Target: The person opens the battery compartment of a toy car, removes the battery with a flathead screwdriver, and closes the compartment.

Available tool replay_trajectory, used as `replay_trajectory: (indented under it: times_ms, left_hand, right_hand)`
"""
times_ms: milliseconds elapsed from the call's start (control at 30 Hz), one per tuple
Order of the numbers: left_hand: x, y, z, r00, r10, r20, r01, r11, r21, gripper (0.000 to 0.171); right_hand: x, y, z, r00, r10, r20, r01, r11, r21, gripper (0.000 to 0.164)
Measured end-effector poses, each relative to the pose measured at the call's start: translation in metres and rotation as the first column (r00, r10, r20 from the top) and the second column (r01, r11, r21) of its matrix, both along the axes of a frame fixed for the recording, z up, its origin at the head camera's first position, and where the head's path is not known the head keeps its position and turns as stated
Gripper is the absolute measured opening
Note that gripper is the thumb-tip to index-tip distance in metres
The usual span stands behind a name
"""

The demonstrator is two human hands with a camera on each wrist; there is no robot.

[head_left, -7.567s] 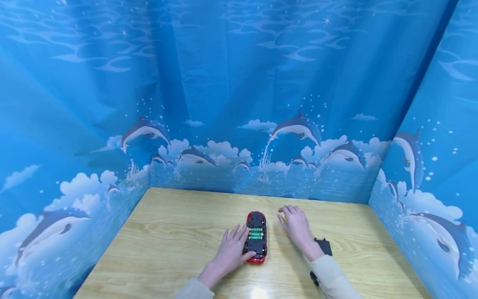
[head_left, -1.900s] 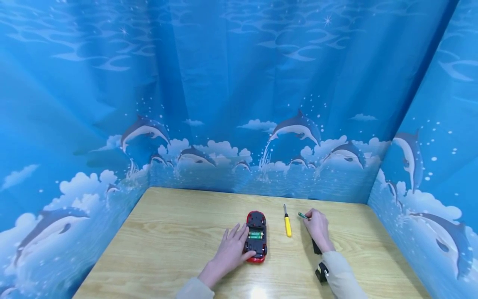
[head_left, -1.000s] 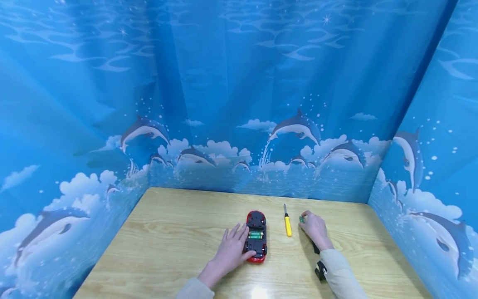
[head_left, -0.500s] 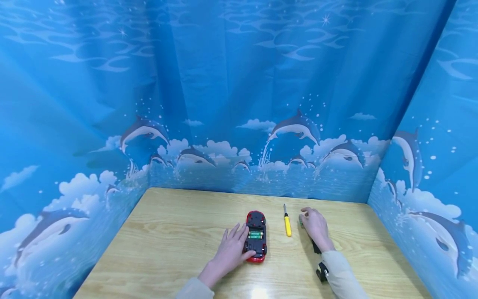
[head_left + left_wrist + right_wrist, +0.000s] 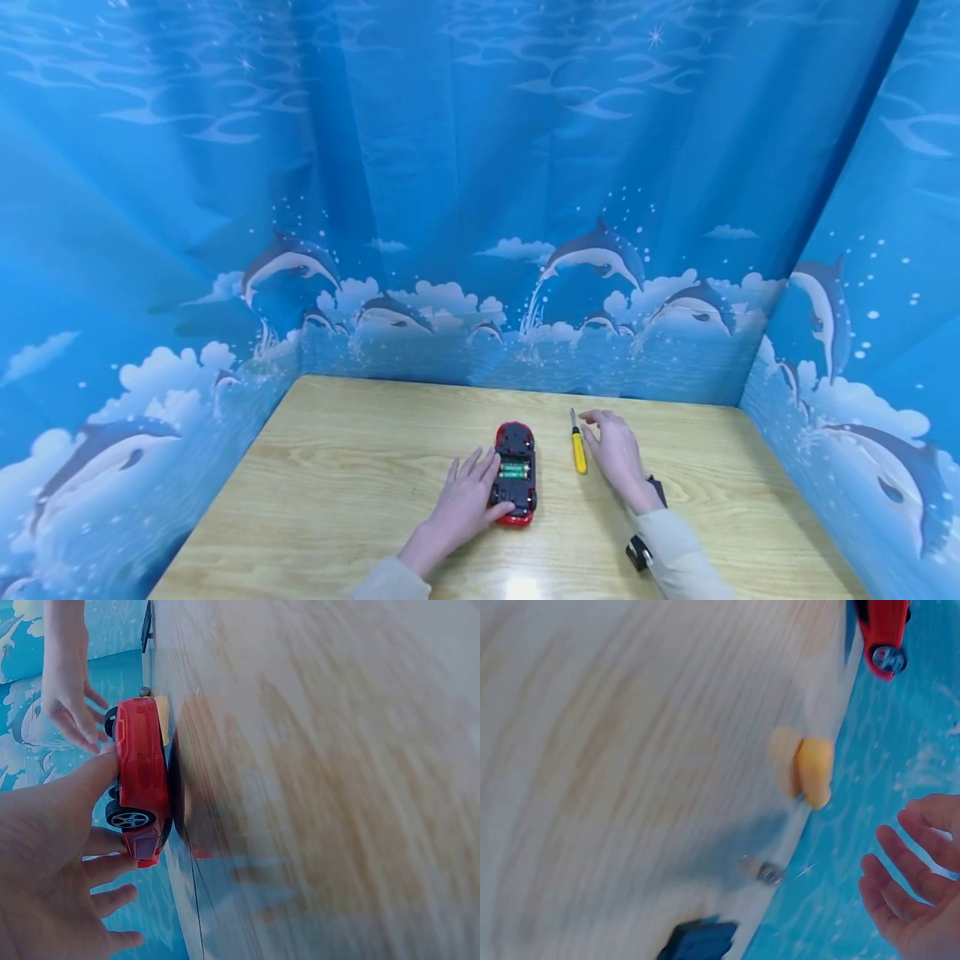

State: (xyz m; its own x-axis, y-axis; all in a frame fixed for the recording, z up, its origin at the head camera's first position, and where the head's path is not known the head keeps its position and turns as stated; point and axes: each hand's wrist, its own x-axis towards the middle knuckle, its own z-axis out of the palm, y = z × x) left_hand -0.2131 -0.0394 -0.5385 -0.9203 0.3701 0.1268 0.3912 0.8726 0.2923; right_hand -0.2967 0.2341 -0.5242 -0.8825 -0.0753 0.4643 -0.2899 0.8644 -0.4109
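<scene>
The red toy car [image 5: 517,496] lies upside down on the table [image 5: 360,483], in the lower middle of the head view, its belly upward and green batteries [image 5: 514,471] showing in the bay. The left hand [image 5: 459,507] rests against it, fingers spread and fairly straight, steadying it rather than clenching. The right hand [image 5: 617,454] holds nothing I can see; its fingers are loosely bent, just beside the yellow screwdriver [image 5: 578,454].

Standing here, I'd worry about the car first: resting on its roof, it could rock or skid if the left fingers eased off or pushed unevenly, and a battery might jump from the bay. The right hand hangs so near the screwdriver that a careless sweep could set it rolling. A small round metal end [image 5: 771,874], probably of a loose battery, could roll off too if brushed.

That metal end shows in the lower middle of the right wrist view, near a dark plate [image 5: 699,941]; from the head, the right hand and forearm hide most of that patch. The left wrist view alone gives the car's flank and spoked wheel [image 5: 129,817], while only the head view looks into the battery bay and takes in the screwdriver's whole length
</scene>
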Motion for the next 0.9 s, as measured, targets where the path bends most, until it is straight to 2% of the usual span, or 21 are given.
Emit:
replay_trajectory:
  times_ms: [333, 533, 667, 900]
  left_hand:
    - [0.0, 0.0, 0.0, 1.0, -0.007, 0.0, 0.007, 1.0, -0.002, 0.084]
    - [-0.001, 0.0, 0.001, 1.0, -0.017, -0.014, 0.018, 1.0, 0.016, 0.083]
    - [-0.001, -0.001, 0.001, 1.0, -0.016, -0.005, 0.016, 1.0, 0.012, 0.083]
    - [0.0, -0.002, 0.004, 1.0, -0.021, -0.008, 0.021, 1.0, -0.005, 0.081]
  right_hand:
    - [0.013, -0.039, 0.013, 0.991, 0.124, -0.058, -0.12, 0.99, 0.069, 0.02]
    - [0.021, -0.059, 0.016, 0.961, 0.267, -0.075, -0.257, 0.96, 0.114, 0.017]
    - [0.026, -0.069, 0.014, 0.942, 0.334, -0.044, -0.323, 0.932, 0.162, 0.016]
    - [0.03, -0.081, 0.011, 0.926, 0.371, 0.065, -0.374, 0.885, 0.277, 0.012]
